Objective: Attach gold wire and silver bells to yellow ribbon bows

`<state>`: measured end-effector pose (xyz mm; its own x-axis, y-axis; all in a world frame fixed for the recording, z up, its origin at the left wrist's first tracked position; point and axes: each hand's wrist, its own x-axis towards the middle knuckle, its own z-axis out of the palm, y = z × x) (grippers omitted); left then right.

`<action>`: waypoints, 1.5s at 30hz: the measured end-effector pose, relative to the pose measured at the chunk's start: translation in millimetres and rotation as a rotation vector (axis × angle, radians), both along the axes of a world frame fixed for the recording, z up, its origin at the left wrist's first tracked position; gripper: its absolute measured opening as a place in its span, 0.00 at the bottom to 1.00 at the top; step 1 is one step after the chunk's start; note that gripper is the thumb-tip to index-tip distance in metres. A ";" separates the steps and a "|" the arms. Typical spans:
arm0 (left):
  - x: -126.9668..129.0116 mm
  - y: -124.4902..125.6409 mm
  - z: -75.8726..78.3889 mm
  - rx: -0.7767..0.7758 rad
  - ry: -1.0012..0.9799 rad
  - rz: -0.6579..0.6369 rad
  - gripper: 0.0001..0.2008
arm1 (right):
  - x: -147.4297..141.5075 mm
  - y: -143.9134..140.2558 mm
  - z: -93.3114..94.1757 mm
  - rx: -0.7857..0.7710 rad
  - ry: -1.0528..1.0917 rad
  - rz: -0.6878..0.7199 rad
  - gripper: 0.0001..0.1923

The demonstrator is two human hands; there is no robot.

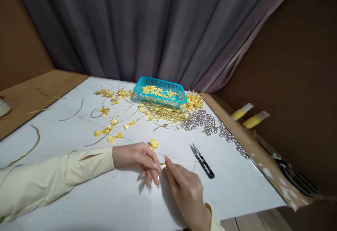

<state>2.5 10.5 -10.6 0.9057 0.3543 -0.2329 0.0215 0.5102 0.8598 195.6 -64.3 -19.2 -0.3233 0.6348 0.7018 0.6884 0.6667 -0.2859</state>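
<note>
My left hand rests on the white table top, its fingertips pinching a small silver bell on a thin gold cord. My right hand meets it from the right, thumb and forefinger pinching the same cord at the bell. A yellow ribbon bow lies just behind my left fingers. Black thread snips lie closed to the right of my hands.
A teal basket of yellow bows stands at the back. Gold cords, loose bows and silver bells lie before it. Black scissors and two yellow-capped tubes sit on the brown ledge at right.
</note>
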 end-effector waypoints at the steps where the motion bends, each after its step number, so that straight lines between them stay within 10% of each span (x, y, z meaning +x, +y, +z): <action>1: -0.2 0.3 -0.6 0.004 0.003 0.001 0.09 | 0.0 0.0 0.1 -0.017 -0.012 0.003 0.15; 25: 2.9 -1.0 1.4 0.030 0.029 0.066 0.12 | -1.8 -1.0 -1.5 -0.019 -0.052 0.009 0.13; 38: 4.2 -1.2 1.3 0.039 0.030 0.115 0.12 | -4.6 -4.7 14.3 -0.404 0.215 0.130 0.16; 45: 4.5 -0.8 -0.2 0.041 -0.009 0.102 0.12 | -4.5 -2.9 15.1 -0.327 0.235 0.137 0.11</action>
<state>7.0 9.7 -10.8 0.8664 0.4536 -0.2089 -0.0361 0.4741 0.8798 191.1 -67.1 -4.1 -0.2751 0.7986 0.5352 0.4905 0.5954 -0.6363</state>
